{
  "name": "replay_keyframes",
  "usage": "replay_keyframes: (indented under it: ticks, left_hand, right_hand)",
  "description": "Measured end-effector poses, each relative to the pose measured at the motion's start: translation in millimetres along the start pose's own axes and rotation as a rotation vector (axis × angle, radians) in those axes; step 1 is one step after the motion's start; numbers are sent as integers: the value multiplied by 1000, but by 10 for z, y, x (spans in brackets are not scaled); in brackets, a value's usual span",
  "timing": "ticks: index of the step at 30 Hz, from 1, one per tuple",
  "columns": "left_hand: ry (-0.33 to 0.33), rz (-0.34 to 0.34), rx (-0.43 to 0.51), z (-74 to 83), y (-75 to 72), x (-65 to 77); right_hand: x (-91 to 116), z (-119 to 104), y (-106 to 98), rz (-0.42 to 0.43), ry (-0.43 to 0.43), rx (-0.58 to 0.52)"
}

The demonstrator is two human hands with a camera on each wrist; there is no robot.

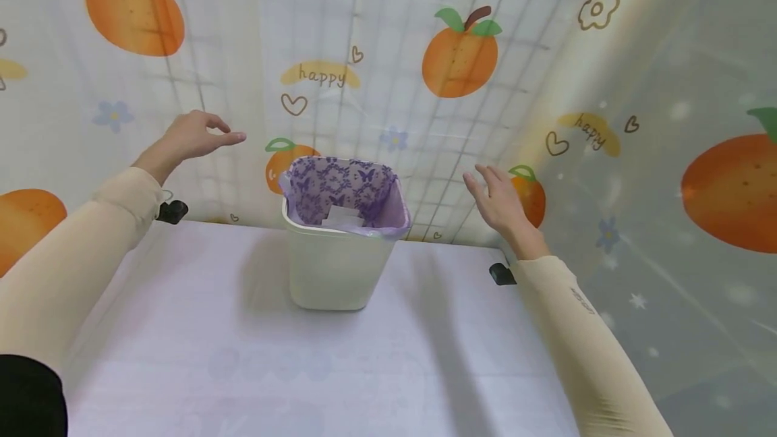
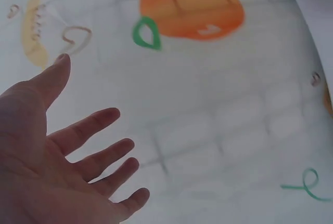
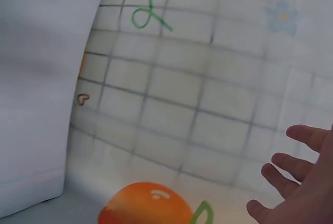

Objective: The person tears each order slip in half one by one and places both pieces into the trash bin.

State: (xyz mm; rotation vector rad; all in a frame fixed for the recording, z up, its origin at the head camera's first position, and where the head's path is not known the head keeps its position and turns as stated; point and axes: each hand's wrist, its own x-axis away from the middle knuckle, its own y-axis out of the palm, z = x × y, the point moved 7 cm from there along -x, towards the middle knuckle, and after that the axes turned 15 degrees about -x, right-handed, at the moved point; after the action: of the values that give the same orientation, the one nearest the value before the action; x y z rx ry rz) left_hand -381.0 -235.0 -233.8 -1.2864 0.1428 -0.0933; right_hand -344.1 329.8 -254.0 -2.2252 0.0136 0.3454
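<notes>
A white trash bin [image 1: 340,268] stands on the white-covered table, lined with a purple patterned bag [image 1: 340,184] folded over its rim. Inside lies a small white piece [image 1: 343,216] whose kind I cannot tell. My left hand [image 1: 197,135] is raised in the air to the left of the bin, apart from it. In the left wrist view the fingers of that hand [image 2: 78,151] are spread and hold nothing. To the bin's right, my right hand [image 1: 499,202] is also lifted, fingers extended. The right wrist view shows this hand [image 3: 299,177] with nothing in it.
A white cloth [image 1: 364,369] covers the table. Black clips [image 1: 173,212] sit at the table's back corners. Behind hangs a curtain [image 1: 388,32] printed with oranges, hearts and flowers, with a wire grid showing through it; it continues along the right side.
</notes>
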Motion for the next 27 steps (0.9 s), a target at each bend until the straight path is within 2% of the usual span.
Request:
replay_keyframes:
  ticks: [5,10,14,19,27]
  left_hand:
    - [-13,19,-47,-261,78,32]
    - [-45,-13,-38,-432,218,74]
    - [-61,-37,-16,-516,387,82]
    - [-61,-52,9,-590,644,72]
    - [-77,-83,17,-744,1056,118]
  right_hand:
    - [49,203,-12,-5,36,4]
    - [139,455,41,-21,94,-10]
    - [187,642,142,-27,127,-10]
    - [261,782,254,-19,119,46]
    - [496,1065,474,-26,150,39]
